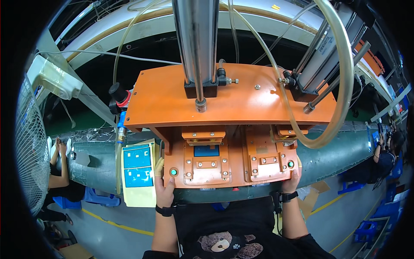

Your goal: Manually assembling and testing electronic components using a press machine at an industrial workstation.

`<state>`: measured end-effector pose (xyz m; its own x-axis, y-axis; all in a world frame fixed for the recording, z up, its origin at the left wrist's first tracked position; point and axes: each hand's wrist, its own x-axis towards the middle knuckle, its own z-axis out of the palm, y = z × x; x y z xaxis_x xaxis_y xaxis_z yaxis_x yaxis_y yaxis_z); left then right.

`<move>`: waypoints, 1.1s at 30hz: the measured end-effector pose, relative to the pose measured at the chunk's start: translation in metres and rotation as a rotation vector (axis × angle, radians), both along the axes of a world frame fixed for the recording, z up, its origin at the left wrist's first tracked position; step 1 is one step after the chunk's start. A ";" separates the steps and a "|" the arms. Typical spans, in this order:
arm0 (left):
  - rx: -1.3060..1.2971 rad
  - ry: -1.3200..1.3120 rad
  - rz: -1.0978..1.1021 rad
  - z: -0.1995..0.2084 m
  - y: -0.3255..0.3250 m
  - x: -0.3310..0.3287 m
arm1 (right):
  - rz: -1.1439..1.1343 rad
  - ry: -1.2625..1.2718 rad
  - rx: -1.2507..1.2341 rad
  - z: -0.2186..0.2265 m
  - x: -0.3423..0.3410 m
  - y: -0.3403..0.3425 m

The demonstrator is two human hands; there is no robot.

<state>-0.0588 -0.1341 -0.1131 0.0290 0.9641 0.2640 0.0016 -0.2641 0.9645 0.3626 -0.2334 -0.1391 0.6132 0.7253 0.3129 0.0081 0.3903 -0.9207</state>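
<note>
An orange pneumatic press (239,108) stands on the green bench in front of me. My left hand (164,187) lies along the left side of its base, fingers stretched upward and thumb apart, just below the left green button (173,172). At the base's right side is my right hand (291,182), fingers stretched along the edge near the right green button (290,164). Yellow coverings show on some fingertips. Neither hand holds a loose thing. A small blue sheet (206,150) sits in the left fixture, under the raised orange press head (202,134).
Left of the press lie blue sheets (138,166) on pale yellow paper (140,197). A clear air hose (343,99) loops down at the right. A caged fan (32,146) stands far left. Other people (62,166) sit along the bench at both sides.
</note>
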 end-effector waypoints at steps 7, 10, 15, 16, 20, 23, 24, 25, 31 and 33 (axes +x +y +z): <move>-0.134 -0.135 -0.134 0.000 0.002 -0.011 | -0.020 -0.003 0.005 -0.002 -0.002 0.002; -0.070 -0.064 -0.097 0.002 0.000 -0.006 | -0.033 -0.019 0.009 -0.003 -0.001 0.001; -0.062 -0.259 -0.045 0.003 -0.008 0.012 | -0.047 -0.033 -0.008 -0.004 0.000 0.001; -0.043 -0.275 -0.020 0.005 -0.009 0.014 | -0.051 -0.040 -0.012 -0.004 -0.001 0.001; -0.034 -0.169 0.088 -0.006 -0.010 0.020 | -0.047 -0.038 -0.012 -0.008 0.001 0.000; -0.018 -0.305 0.099 -0.012 -0.009 0.024 | -0.051 -0.039 -0.004 -0.007 0.000 0.001; -0.018 -0.307 0.100 -0.011 -0.009 0.025 | -0.050 -0.042 -0.002 -0.006 -0.001 0.001; -0.033 -0.302 0.103 -0.010 -0.009 0.025 | -0.048 -0.044 0.000 -0.005 -0.001 0.002; -0.008 -0.272 0.127 -0.004 -0.009 0.027 | -0.056 -0.051 0.005 -0.003 -0.001 0.000; 0.018 -0.262 0.126 -0.001 -0.008 0.029 | -0.074 -0.058 0.007 -0.005 -0.002 0.000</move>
<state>-0.0300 -0.1420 -0.1145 -0.1623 0.9508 0.2640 -0.2135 -0.2950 0.9313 0.3608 -0.2330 -0.1443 0.6460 0.6759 0.3548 0.0910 0.3934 -0.9149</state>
